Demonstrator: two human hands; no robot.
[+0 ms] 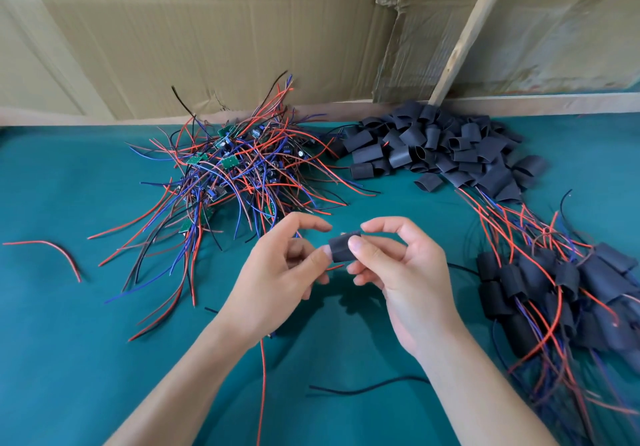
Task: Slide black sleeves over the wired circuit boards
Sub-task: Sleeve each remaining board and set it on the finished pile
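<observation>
Sleeve (343,247): short black tube, matte, slightly flattened, held above the bench (69,341) at mid-frame between both hands.
Right hand (401,272): thumb and forefinger pinch the sleeve on its right end; the other fingers curl loosely below.
Left hand (280,265): fingers curled, thumb tip touching the sleeve's left end; a red wire (263,376) hangs down from under this hand. Whether a board is already inside the sleeve cannot be told.
Board pile (228,172): small green boards tangled in red, blue and black wires, heaped at the back left.
Sleeve pile (433,147): loose black sleeves, heaped at the back right, against the cardboard wall (173,30).
Done pile (554,293): sleeved boards with wires trailing out, at the right, near the right hand.
Bench: covered in teal cloth; a stray red wire (52,251) lies far left, a black wire (367,388) near the forearms.
</observation>
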